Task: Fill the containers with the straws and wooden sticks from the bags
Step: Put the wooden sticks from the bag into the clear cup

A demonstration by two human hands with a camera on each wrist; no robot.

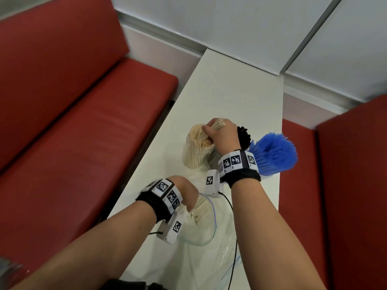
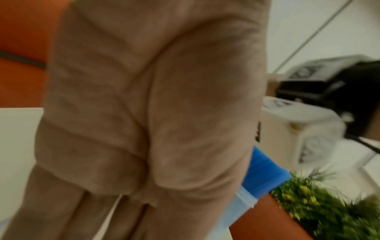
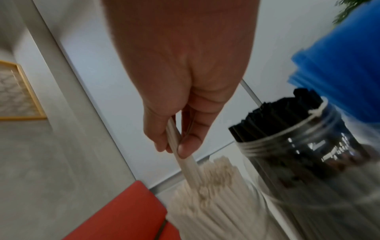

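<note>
Right hand: the right hand (image 1: pixel 223 136) is clenched round a small bundle of beige straws (image 1: pixel 217 123), pinched between thumb and fingers; in the right wrist view the lower ends of the bundle (image 3: pixel 186 160) reach down among the straws already standing in the jar below.
Beige jar: a clear container (image 1: pixel 195 151) packed with upright beige straws stands directly under the right hand, its mouth at the fingertips.
Black jar: a clear jar of black straws (image 3: pixel 287 123) stands just beside the beige jar, on the outer side of the right hand; in the head view its tops (image 1: pixel 244 136) show just past the right wrist.
Blue straws: a thick fan of blue straws (image 1: pixel 274 152) stands in a container to the right of the right wrist, beyond the black ones.
Left hand: the left hand (image 1: pixel 185 192) is lowered at the mouth of a clear plastic bag (image 1: pixel 201 231), nearer the body than the right hand; the fingers are hidden from the head view and the left wrist view is blurred, so its grip cannot be told.
Bag contents: more beige straws (image 1: pixel 202 210) lie inside the bag, touching the left hand.
Table: a white table (image 1: pixel 230 91) carries everything, stretching away beyond both hands.
Seating: a red bench (image 1: pixel 83 101) runs to the left of the left hand.
</note>
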